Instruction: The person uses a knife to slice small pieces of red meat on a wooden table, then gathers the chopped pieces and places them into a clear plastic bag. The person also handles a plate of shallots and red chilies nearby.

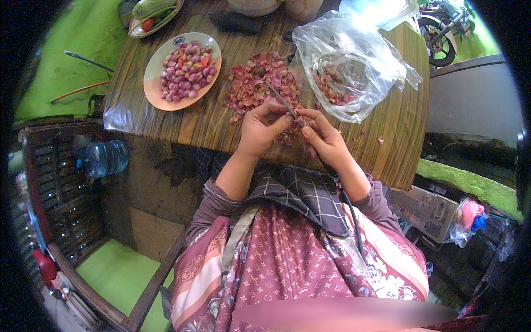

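Both hands meet over the near edge of the wooden table (390, 157). My right hand (325, 139) is closed on a knife (280, 96), whose blade points up and left across a pile of shallot skins (265, 81). Close on its left, my left hand (267, 126) has thumb and fingertips pinched beside the blade; whether a shallot is between them is too small to tell. Left of the pile, an oval plate (153, 85) holds peeled shallots (182, 81) and a few red-orange chillies (206, 61). A clear plastic bag (369, 89) with more skins lies to the right.
At the back left stands a dish of vegetables (135, 32). A bowl (254, 6), a dark object (234, 23) and a clear plastic container (383, 12) are along the far side. Small scraps (380, 140) lie on the right. A water bottle (105, 158) is off the table, lower left.
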A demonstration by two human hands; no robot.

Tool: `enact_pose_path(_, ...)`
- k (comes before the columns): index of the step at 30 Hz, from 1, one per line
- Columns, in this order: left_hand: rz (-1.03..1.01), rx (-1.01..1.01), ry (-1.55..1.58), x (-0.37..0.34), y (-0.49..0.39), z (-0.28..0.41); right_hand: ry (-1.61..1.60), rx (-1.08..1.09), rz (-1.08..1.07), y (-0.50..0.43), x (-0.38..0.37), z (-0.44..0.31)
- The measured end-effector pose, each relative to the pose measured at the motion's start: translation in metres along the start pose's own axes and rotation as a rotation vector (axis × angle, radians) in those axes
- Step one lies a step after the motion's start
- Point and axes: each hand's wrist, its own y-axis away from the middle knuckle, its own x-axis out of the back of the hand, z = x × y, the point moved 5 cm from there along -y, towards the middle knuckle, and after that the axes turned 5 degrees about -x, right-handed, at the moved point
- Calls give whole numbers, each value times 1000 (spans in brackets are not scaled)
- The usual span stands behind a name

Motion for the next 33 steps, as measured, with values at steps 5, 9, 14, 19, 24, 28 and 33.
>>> enact_pose_path(5, 30, 0, -25, -4, 4, 7, -538, -173, -120, 5, -3, 8)
enact_pose_path(9, 36, -29, 43, -7, 10, 11, -614, -168, -147, 12, -6, 7)
enact_pose_path(14, 29, 10, -132, -5, 23, 1, -121, -55, -74, 23, -9, 9)
enact_pose_path(19, 2, -2, -131, -6, 36, -12, 112, -36, 65, 30, -11, 21)
enact_pose_path(24, -5, 29, -19, -7, 43, -16, -511, -183, -76, 35, -17, 33)
enact_pose_path(28, 5, 7, 82, -10, 42, -16, -737, -228, -113, 37, -20, 35)
enact_pose_path(33, -4, -44, -115, -11, 42, -17, -604, -192, -99, 37, -20, 34)
